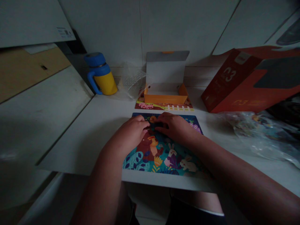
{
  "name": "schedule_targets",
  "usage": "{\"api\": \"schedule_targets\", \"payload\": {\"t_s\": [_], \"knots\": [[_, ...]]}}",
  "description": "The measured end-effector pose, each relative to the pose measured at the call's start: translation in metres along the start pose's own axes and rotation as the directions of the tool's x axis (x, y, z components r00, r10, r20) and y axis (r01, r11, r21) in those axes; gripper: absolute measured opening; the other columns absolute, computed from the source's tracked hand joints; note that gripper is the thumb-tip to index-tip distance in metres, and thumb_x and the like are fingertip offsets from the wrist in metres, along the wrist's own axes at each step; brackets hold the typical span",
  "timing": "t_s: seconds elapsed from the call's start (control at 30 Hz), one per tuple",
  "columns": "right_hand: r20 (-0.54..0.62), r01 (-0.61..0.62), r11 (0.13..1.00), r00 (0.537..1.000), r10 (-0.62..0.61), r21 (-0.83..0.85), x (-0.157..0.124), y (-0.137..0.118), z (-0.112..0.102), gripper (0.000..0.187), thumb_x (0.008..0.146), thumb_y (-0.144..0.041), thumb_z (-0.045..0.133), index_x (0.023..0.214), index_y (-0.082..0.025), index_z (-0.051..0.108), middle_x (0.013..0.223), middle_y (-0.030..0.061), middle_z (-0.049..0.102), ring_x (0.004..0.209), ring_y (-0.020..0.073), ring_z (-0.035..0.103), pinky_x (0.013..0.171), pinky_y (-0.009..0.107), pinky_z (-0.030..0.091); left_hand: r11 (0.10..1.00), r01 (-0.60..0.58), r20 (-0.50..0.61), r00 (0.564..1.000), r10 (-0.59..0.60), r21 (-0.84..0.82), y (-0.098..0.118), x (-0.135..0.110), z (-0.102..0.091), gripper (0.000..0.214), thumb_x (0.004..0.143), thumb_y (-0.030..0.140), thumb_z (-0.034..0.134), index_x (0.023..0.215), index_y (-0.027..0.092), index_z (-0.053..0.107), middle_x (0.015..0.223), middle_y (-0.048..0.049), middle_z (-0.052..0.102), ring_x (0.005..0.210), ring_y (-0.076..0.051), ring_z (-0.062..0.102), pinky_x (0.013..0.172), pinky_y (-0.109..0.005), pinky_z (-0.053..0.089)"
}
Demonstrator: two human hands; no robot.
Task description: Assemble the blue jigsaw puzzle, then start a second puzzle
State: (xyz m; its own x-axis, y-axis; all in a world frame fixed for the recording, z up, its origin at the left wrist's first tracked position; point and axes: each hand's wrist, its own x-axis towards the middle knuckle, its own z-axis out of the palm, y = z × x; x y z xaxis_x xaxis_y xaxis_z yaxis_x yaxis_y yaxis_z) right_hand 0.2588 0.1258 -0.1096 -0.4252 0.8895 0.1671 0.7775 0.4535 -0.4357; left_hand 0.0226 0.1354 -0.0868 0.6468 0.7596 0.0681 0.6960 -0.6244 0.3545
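A colourful jigsaw picture [164, 156] with a bear, rabbits and plants lies on the white table [98, 131] in front of me. My left hand [132, 131] rests on its upper left part, fingers curled down onto the pieces. My right hand [175, 125] lies beside it on the upper middle, fingers bent and pressing near a dark spot between the two hands. Whether either hand holds a loose piece is hidden by the fingers.
Behind the puzzle stands an open orange box [166, 93] on a second picture board [164, 107]. A blue-and-yellow bottle [102, 75] stands at the back left, a red carton [248, 81] at the right, and plastic bags with pieces [257, 131] lie right.
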Motion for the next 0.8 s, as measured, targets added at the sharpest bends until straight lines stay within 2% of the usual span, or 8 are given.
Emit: {"api": "schedule_targets", "payload": {"t_s": [0.2,0.33,0.47,0.57,0.63,0.73,0.8], "knots": [[0.039,0.09,0.994,0.995,-0.087,-0.067,0.0,-0.001,-0.002,0.021,0.102,-0.028,0.068,0.117,-0.025,0.083,0.124,0.0112,0.075,0.113,0.0289,0.071,0.099,0.043,0.056,1.0,-0.009,-0.01,1.0,0.009,0.012,-0.001,-0.001,0.001,0.027,0.103,0.018,0.059,0.12,0.02,0.079,0.116,-0.0107,0.069,0.11,-0.026,0.068,0.103,-0.041,0.055],[0.037,0.129,0.989,0.991,-0.127,-0.07,-0.001,0.0,0.0,0.021,0.102,-0.029,0.069,0.118,-0.026,0.083,0.126,0.0108,0.076,0.113,0.0287,0.071,0.099,0.043,0.056,1.0,-0.015,0.003,1.0,0.015,0.02,-0.002,0.0,0.002,0.026,0.105,0.02,0.059,0.121,0.019,0.08,0.116,-0.0105,0.067,0.11,-0.025,0.067,0.103,-0.04,0.056],[-0.053,0.081,0.994,0.995,-0.086,-0.079,-0.003,0.007,-0.012,0.025,0.104,-0.03,0.066,0.123,-0.02,0.079,0.122,0.0126,0.077,0.11,0.028,0.073,0.096,0.04,0.056,0.998,0.03,0.017,0.999,-0.031,0.05,0.004,-0.007,0.001,0.027,0.105,0.021,0.062,0.128,0.019,0.077,0.124,-0.0107,0.067,0.115,-0.026,0.067,0.108,-0.041,0.055],[-0.181,-0.068,0.985,0.983,0.038,-0.16,-0.007,0.023,-0.032,0.024,0.106,-0.03,0.06,0.112,-0.018,0.08,0.116,0.0125,0.078,0.103,0.0269,0.074,0.089,0.038,0.055,0.989,0.084,0.026,0.996,-0.088,0.125,0.027,-0.019,0.001,0.03,0.102,0.023,0.069,0.131,0.017,0.074,0.132,-0.014,0.067,0.124,-0.032,0.065,0.113,-0.049,0.053],[-0.205,-0.192,0.947,0.969,0.141,-0.258,-0.011,0.038,-0.045,0.028,0.106,-0.035,0.057,0.106,-0.019,0.08,0.11,0.012,0.079,0.09,0.0256,0.074,0.08,0.038,0.053,0.987,0.068,0.073,0.994,-0.079,0.144,0.05,-0.027,0.003,0.036,0.097,0.03,0.078,0.129,0.015,0.074,0.135,-0.0164,0.067,0.128,-0.037,0.064,0.114,-0.055,0.052],[-0.158,-0.324,0.849,0.946,0.283,-0.418,-0.018,0.059,-0.056,0.034,0.105,-0.041,0.054,0.105,-0.019,0.08,0.104,0.0126,0.081,0.082,0.0265,0.073,0.07,0.037,0.048,0.995,-0.044,0.118,0.992,0.033,0.092,0.085,-0.033,0.01,0.052,0.085,0.039,0.092,0.129,0.019,0.073,0.139,-0.0152,0.067,0.132,-0.04,0.062,0.117,-0.059,0.049],[-0.132,-0.376,0.785,0.924,0.36,-0.491,-0.022,0.068,-0.058,0.035,0.103,-0.044,0.055,0.106,-0.02,0.08,0.103,0.0136,0.081,0.083,0.028,0.074,0.067,0.036,0.045,0.991,-0.126,0.164,0.98,0.116,0.047,0.101,-0.033,0.017,0.059,0.077,0.038,0.099,0.128,0.02,0.074,0.136,-0.0136,0.068,0.127,-0.039,0.065,0.112,-0.057,0.054]]}}
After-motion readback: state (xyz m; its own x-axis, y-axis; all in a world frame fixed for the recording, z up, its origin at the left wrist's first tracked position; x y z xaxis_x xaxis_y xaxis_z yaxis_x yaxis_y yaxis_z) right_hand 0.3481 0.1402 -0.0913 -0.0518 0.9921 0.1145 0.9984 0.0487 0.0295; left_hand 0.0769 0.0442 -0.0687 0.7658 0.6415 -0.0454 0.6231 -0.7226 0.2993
